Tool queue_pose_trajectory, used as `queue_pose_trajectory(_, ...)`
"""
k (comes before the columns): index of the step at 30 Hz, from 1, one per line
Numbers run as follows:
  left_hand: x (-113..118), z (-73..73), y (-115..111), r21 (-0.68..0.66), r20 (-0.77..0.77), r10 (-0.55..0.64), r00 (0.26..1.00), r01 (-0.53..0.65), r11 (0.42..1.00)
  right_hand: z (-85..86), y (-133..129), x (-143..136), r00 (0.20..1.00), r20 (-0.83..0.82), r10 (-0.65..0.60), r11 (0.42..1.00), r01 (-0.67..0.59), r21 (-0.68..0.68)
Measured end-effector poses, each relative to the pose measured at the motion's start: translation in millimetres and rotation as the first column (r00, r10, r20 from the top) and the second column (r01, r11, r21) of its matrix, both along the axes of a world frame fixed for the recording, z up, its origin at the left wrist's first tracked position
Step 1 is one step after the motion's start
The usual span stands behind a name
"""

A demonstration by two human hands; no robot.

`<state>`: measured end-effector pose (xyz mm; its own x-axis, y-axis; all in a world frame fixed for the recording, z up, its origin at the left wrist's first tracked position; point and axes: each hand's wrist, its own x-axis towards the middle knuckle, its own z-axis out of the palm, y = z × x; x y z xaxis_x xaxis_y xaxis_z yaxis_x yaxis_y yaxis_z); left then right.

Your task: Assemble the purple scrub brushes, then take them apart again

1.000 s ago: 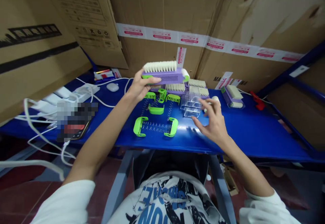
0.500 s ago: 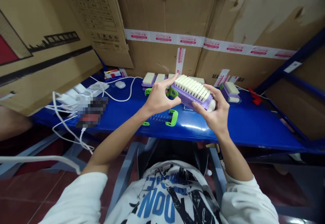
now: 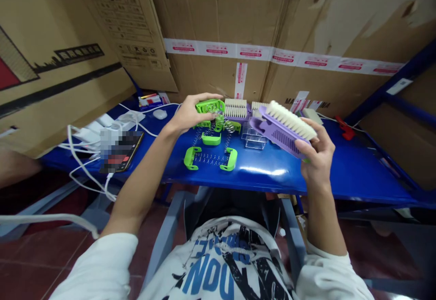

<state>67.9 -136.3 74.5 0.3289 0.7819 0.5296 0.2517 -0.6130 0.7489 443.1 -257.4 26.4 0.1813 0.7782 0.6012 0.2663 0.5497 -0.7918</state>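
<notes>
My right hand (image 3: 316,148) is closed around a purple brush (image 3: 284,130) with cream bristles, held tilted above the blue tabletop. The thumb presses on its near side, bristles facing up. To the left, my left hand (image 3: 189,113) pinches a bright green plastic clip (image 3: 211,106) between thumb and fingers. Coil springs hang by this clip, partly hidden by the hand. Below it, a green end piece (image 3: 192,158) and another green end piece (image 3: 230,159) lie on the table, with thin springs stretched between them. A smaller green piece (image 3: 211,139) sits just behind.
More cream-bristled brushes (image 3: 235,108) stand along the cardboard wall (image 3: 204,14). Clear plastic boxes (image 3: 254,139) sit behind the brush. On the left are a phone (image 3: 131,152), white cables and a white mouse (image 3: 160,114); a red object (image 3: 344,129) lies far right.
My left hand has let go of the brush, moved left and taken hold of the green clip. My right hand has carried the brush to the right and turned it.
</notes>
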Motion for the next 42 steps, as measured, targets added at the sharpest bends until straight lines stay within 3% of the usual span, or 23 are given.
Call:
queue_pose_trajectory(4, -17.5, -20.8, 4.7, 0.011, -0.125, 0.027, 0.992, -0.026, 1.000, -29.0, 4.6, 18.6, 0.997, -0.077, -0.031, 0.996, 0.024, -0.083)
queue_pose_trajectory(9, -22.3, -42.5, -4.5, 0.054, -0.314, 0.007, 0.949, 0.011, 0.998, -59.2, 9.7, 24.4, 0.981, -0.181, -0.065, 0.985, 0.034, -0.167)
queue_pose_trajectory(11, -23.3, -49.9, -13.8, 0.120, -0.354, 0.106, 0.929, -0.068, 0.991, -66.4, 9.7, 24.9, 0.977, -0.199, -0.074, 0.983, 0.038, -0.182)
queue_pose_trajectory(13, -25.4, -58.2, -26.0, 0.191, -0.337, 0.273, 0.901, -0.219, 0.957, -71.3, 9.0, 25.7, 0.974, -0.213, -0.078, 0.981, 0.036, -0.192)
queue_pose_trajectory(15, -28.4, -67.5, -39.3, 0.223, -0.299, 0.411, 0.861, -0.356, 0.908, -74.3, 8.6, 26.8, 0.976, -0.205, -0.075, 0.981, 0.035, -0.190)
queue_pose_trajectory(18, -33.3, -80.2, -57.4, 0.211, -0.303, 0.481, 0.822, -0.435, 0.876, -77.6, 8.9, 27.6, 0.983, -0.170, -0.075, 0.985, 0.047, -0.165)
queue_pose_trajectory(23, -36.5, -91.9, -77.3, 0.183, -0.341, 0.456, 0.822, -0.418, 0.890, -81.2, 8.5, 25.2, 0.992, -0.071, -0.100, 0.985, 0.088, -0.152)
queue_pose_trajectory(28, -33.0, -102.1, -87.9, 0.214, -0.335, 0.501, 0.798, -0.454, 0.865, -79.2, 6.6, 22.2, 0.993, -0.058, -0.104, 0.983, 0.094, -0.158)
queue_pose_trajectory(35, -34.8, -111.2, -90.3, 0.225, -0.395, 0.555, 0.732, -0.509, 0.831, -76.9, 4.8, 21.4, 0.990, -0.074, -0.116, 0.978, 0.101, -0.184)
queue_pose_trajectory(42, -39.4, -114.0, -87.4, 0.248, -0.482, 0.545, 0.686, -0.489, 0.836, -74.2, 3.0, 19.8, 0.993, -0.061, -0.099, 0.970, 0.083, -0.226)
